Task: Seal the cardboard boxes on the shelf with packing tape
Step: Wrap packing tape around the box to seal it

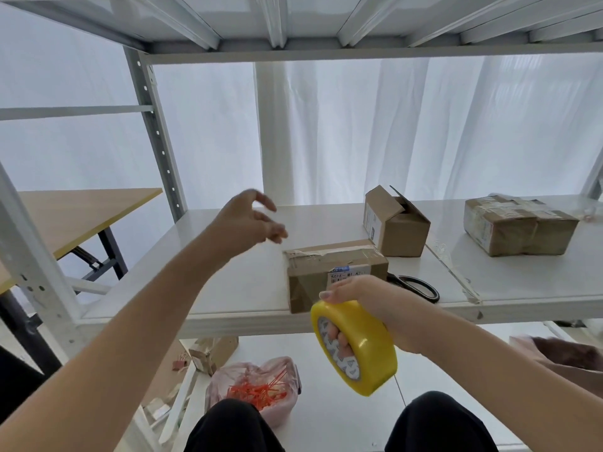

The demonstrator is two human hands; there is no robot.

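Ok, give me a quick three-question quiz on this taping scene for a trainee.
1. Which hand holds the yellow tape roll?
2. True or false: every box on the shelf is closed.
3. The scissors lie: A) inside a box, B) on the shelf beside the front box, C) in a drawer.
Key: 1. The right hand. 2. False; the small box has open flaps. 3. B.
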